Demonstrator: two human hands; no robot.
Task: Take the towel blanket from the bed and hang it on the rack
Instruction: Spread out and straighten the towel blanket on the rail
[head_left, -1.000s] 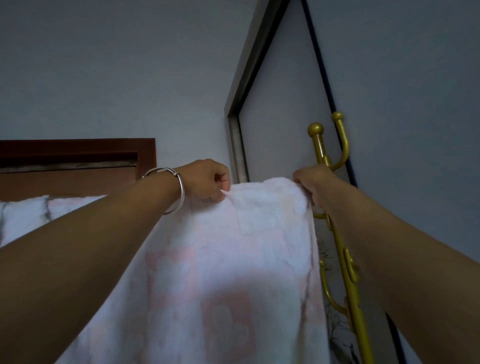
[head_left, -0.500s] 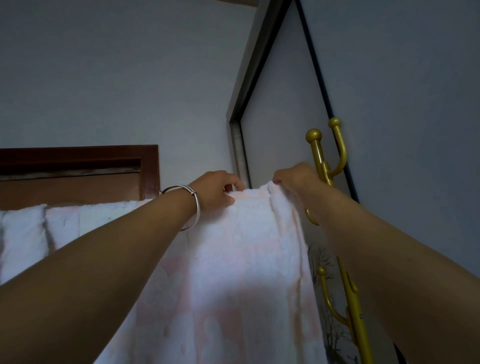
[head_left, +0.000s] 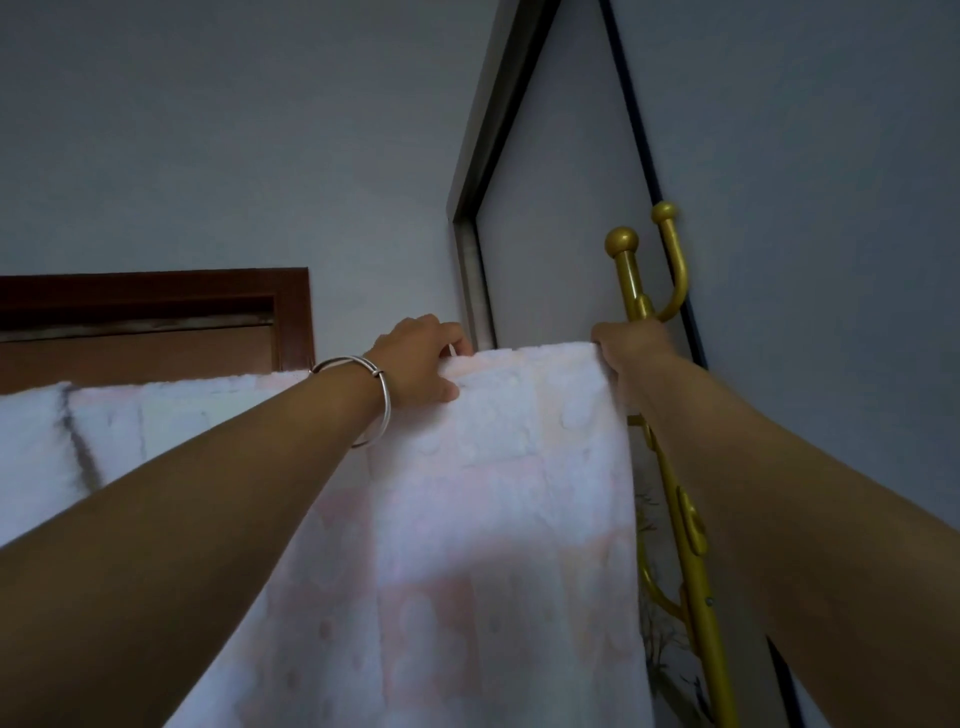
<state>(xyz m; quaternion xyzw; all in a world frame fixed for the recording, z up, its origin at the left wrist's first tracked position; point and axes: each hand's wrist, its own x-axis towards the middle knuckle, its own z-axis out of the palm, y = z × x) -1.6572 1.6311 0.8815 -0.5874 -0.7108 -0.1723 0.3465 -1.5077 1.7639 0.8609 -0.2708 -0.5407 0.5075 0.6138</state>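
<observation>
Grey wall (head_left: 260, 156) behind; both hands (left hand (head_left: 421, 364), right hand (head_left: 631, 348)) grip towel blanket (head_left: 493, 519).

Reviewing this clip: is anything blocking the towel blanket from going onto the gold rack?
Nothing visible blocks it. Both the left hand and the right hand grip the top edge of the towel blanket, which is held up right beside the gold rack. Its ball-tipped hooks stand bare above the edge.

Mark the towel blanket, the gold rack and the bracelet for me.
towel blanket (head_left: 498, 467): head view, upper middle of the hanging cloth.
gold rack (head_left: 622, 242): head view, ball knob on top of the post.
bracelet (head_left: 383, 402): head view, band on the left wrist.
</observation>
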